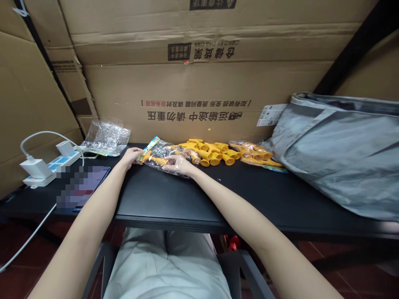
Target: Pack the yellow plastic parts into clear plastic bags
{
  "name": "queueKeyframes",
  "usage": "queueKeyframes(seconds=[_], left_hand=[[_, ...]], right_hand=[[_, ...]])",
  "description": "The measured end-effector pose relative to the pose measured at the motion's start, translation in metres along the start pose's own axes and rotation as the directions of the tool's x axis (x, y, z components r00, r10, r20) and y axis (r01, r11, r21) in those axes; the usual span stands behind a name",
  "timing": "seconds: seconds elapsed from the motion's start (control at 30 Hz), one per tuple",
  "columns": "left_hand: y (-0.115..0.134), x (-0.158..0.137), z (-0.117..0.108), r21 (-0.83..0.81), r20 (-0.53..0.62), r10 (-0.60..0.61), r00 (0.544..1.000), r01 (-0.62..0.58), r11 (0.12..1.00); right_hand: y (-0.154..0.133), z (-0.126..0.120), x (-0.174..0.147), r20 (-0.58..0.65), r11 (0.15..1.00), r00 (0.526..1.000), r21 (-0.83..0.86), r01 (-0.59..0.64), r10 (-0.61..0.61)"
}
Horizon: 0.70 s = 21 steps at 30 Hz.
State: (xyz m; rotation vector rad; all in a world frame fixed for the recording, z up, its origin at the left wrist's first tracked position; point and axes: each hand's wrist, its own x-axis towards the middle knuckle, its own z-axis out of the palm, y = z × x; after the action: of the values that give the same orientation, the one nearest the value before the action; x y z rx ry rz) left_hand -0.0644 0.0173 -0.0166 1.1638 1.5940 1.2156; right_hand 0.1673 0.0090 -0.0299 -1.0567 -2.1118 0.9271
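Bare arms [258, 228] stretch from the near side over the person's pale trousers [168, 270] and the black table [158, 203]. At the table's middle, a clear plastic bag [156, 147] with a colourful card along its left end lies flat, with yellow horn-shaped pieces inside or under the film; which of the two cannot be told for each. The left hand [132, 156] has its fingers bent nearly closed on the card end. The right hand [177, 164] lies on the bag's near side, fingers loosely curled and partly spread; whether it grips a piece through the film cannot be told.

Just right of the bag sits a heap of loose yellow pieces [215, 154], and farther right lies a filled packet [258, 155] beside a large grey sack [339, 153]. On the left are a power strip [67, 160] with a white charger [35, 168], a tablet [101, 178] near the left arm, and, at the far side, crumpled clear wrappers [106, 139]. Cardboard [199, 83] stands along the far edge.
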Motion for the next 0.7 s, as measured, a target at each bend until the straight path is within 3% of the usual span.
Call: queueKeyframes(seconds=[0.17, 0.27, 0.37, 0.57, 0.63, 0.7], left_hand=[[-0.006, 0.005, -0.005, 0.267, -0.063, 0.175, 0.983, -0.152, 0.952], [-0.007, 0.007, -0.004, 0.561, -0.069, 0.324, 0.944, -0.232, 0.795], [-0.005, 0.003, -0.001, 0.734, -0.031, 0.369, 0.929, -0.23, 0.639], [-0.009, 0.001, 0.013, 0.767, 0.056, 0.576, 0.816, -0.404, 0.498], [-0.013, 0.004, 0.019, 0.763, 0.099, 0.565, 0.819, -0.427, 0.486], [-0.018, 0.006, 0.022, 0.782, 0.134, 0.482, 0.866, -0.392, 0.484]], right_hand=[[-0.007, 0.0, -0.003, 0.072, 0.997, 0.997, 0.059, -0.041, 0.036], [-0.01, 0.002, -0.004, 0.114, 0.997, 0.993, 0.06, -0.04, 0.033], [-0.009, 0.006, -0.004, 0.16, 0.992, 0.987, 0.121, -0.045, 0.025], [-0.01, 0.011, -0.002, 0.193, 0.988, 0.981, 0.156, -0.021, -0.01], [-0.009, 0.013, -0.001, 0.215, 0.988, 0.976, 0.154, 0.003, -0.037], [-0.008, 0.013, -0.001, 0.231, 0.988, 0.971, 0.153, 0.029, -0.065]])
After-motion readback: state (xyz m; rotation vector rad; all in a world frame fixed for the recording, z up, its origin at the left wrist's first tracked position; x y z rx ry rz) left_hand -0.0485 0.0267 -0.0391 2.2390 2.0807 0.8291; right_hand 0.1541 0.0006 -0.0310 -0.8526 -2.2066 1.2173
